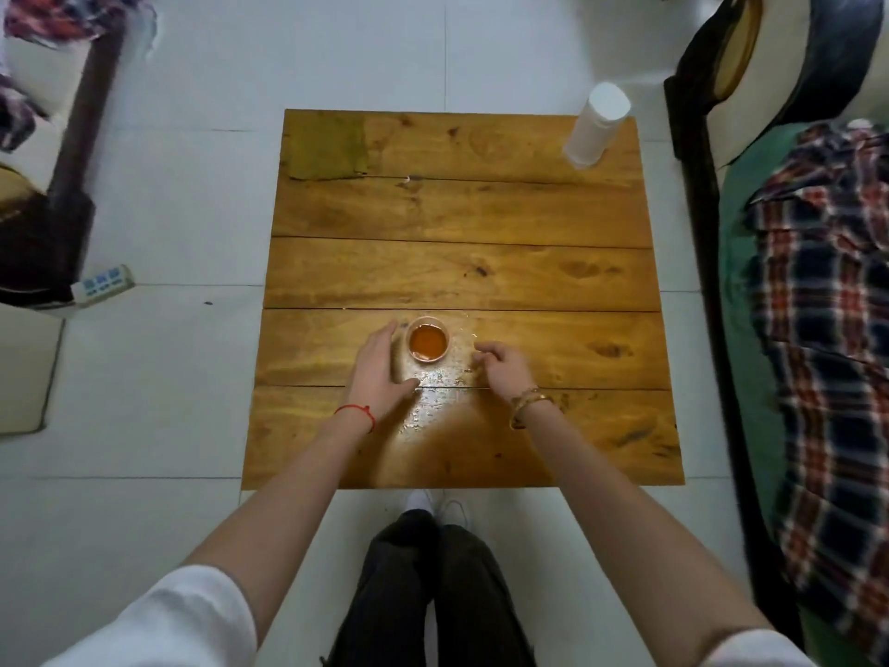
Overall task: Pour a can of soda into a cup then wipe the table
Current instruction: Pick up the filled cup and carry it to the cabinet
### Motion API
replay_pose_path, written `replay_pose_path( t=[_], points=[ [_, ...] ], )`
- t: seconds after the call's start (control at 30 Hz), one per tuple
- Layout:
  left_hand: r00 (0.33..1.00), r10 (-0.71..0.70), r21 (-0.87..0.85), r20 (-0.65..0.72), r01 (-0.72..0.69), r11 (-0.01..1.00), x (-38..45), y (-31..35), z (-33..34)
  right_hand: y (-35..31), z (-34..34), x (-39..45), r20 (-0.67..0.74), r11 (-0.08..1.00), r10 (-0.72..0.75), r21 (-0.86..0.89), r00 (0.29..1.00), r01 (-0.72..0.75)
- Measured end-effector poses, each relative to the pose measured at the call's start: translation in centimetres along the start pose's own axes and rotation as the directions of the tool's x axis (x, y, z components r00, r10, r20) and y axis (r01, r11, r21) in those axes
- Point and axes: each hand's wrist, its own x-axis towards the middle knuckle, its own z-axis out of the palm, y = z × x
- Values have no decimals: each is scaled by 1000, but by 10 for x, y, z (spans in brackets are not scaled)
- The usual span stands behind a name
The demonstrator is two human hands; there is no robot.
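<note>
A clear cup [427,345] filled with orange-brown soda stands on the wooden table [457,272], near its front middle. My left hand [382,365] is just left of the cup, fingers straight, thumb spread toward the cup's base; whether it touches the cup is unclear. My right hand [500,365] hovers to the right of the cup with loosely curled fingers and holds nothing. Wet droplets and a shiny spill [435,392] lie on the wood in front of the cup, between my hands. No can or cloth is visible.
A tall white cylinder [596,125] stands at the table's far right corner. A bed with a plaid cloth [827,339] runs along the right side. A power strip [101,281] lies on the tiled floor at left. My legs [433,584] stand at the table's near edge.
</note>
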Motion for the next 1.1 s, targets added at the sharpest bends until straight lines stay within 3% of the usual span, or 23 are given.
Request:
replay_pose_path(
  t=[0.33, 0.53, 0.8, 1.1],
  points=[
    [991, 64, -166, -116, -83, 983, 44, -30, 48, 25, 50, 62, 35, 975, 42, 215, 998, -49],
    [988, 36, -251, -147, -73, 965, 43, -24, 48, 18, 57, 61, 37, 971, 47, 231, 998, -54],
    [985, 38, -315, -166, -89, 945, 11, -9, 19, -6, 42, 20, 81, 962, 28, 269, 996, -49],
    [974, 85, -325, -208, -151, 934, -75, 37, -53, -55, 12, -81, 202, 949, 33, 302, 979, -95]
  ],
)
